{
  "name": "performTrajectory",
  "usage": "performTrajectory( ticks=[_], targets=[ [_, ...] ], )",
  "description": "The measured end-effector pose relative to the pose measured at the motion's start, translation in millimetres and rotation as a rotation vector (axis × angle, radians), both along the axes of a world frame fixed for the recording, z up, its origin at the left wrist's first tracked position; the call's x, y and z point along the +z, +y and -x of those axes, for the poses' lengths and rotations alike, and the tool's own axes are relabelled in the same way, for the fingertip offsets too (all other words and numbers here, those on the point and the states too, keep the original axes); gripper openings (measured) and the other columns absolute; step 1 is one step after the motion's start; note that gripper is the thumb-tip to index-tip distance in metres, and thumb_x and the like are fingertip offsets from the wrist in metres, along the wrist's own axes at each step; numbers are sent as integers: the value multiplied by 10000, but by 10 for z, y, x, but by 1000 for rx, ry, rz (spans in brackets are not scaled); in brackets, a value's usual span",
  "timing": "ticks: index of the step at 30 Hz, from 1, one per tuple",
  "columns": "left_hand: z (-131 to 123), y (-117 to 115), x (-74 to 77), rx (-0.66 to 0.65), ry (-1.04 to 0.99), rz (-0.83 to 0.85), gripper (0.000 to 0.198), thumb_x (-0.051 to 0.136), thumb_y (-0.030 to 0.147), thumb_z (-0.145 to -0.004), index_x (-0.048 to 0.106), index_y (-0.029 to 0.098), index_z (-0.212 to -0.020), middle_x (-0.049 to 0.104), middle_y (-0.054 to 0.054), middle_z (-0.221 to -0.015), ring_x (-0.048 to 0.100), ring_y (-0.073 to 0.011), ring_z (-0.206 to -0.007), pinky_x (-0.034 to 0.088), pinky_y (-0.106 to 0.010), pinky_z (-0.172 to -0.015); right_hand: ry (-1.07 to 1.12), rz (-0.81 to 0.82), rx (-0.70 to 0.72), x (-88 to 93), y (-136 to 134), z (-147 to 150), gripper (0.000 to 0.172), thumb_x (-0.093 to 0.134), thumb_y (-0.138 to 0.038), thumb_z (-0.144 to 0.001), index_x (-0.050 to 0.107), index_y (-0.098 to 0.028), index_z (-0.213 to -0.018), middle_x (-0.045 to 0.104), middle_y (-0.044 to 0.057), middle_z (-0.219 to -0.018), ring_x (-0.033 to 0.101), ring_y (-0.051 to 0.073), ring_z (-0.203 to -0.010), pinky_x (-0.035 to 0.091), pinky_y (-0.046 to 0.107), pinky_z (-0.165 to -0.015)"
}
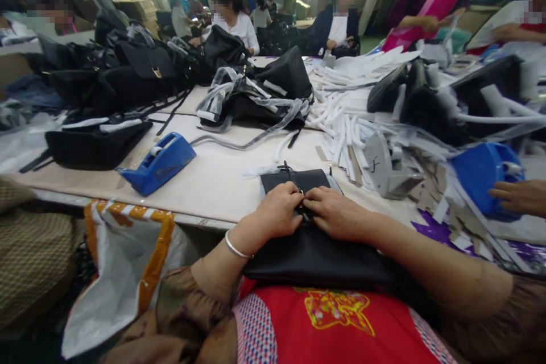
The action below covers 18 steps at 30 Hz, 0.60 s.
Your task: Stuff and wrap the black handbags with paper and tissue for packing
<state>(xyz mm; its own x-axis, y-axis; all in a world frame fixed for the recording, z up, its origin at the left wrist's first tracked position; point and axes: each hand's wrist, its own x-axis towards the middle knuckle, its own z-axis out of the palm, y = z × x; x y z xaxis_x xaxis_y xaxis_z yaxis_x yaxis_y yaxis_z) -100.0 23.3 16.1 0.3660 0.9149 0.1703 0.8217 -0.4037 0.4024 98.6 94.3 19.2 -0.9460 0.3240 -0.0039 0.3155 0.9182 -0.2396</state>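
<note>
Two hands, left hand (279,210) and right hand (336,213), meet on the black bag (315,256) at the bench (213,182) edge, 6 o'clock. Fingers (294,199) of both are curled shut, pinching the bag's top middle. Blue tape dispenser (160,162) at 10 o'clock. Grey dispenser (384,170) at 2 o'clock, its dark scrawl unreadable.

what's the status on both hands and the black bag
Left hand and right hand both pinching at the middle of the black bag. Bag flat over the table edge. Blue tape dispenser left, co-worker's hand far right, both clear.
</note>
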Motion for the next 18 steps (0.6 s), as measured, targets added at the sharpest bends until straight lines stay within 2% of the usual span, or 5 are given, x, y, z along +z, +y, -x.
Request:
performTrajectory(
  ticks=[3,7,11,14,18],
  targets=[
    [-57,49,-59,35,11,-6,289,703,249,-729,696,177,-1009,622,-103,-1045,615,-243,-974,527,-373,-913,167,35,-74,-64,54,-234,382,558,-219,-880,631,-146,-1248,621,157,-1229,570,294,-1129,450,462,-1011],
    [-114,39,-54,59,55,-33,308,697,323,-784,702,182,-1058,635,-109,-1015,621,-241,-923,531,-380,-858,387,84,-470,-219,103,-503,525,610,-295,-836,568,-141,-1337,538,176,-1370,490,333,-1286,386,480,-1112],
    [-171,44,-92,75,45,-60,197,592,277,-891,731,195,-1003,671,-97,-979,634,-209,-891,519,-341,-826,334,469,-786,-356,103,-585,665,642,-378,-793,501,-154,-1402,592,147,-1340,551,338,-1227,438,476,-1057],
    [-191,75,-135,161,-57,-20,216,549,288,-933,738,190,-897,678,-72,-894,639,-168,-819,508,-282,-765,282,745,-879,-380,101,-588,630,633,-402,-799,537,-154,-1370,633,130,-1307,607,316,-1146,470,426,-999],
    [-196,119,-158,257,-171,48,245,548,306,-937,722,191,-809,649,-34,-799,611,-136,-743,465,-241,-684,330,990,-928,-372,107,-610,553,637,-428,-802,604,-166,-1288,689,103,-1219,644,291,-1076,515,346,-876]
  ],
)
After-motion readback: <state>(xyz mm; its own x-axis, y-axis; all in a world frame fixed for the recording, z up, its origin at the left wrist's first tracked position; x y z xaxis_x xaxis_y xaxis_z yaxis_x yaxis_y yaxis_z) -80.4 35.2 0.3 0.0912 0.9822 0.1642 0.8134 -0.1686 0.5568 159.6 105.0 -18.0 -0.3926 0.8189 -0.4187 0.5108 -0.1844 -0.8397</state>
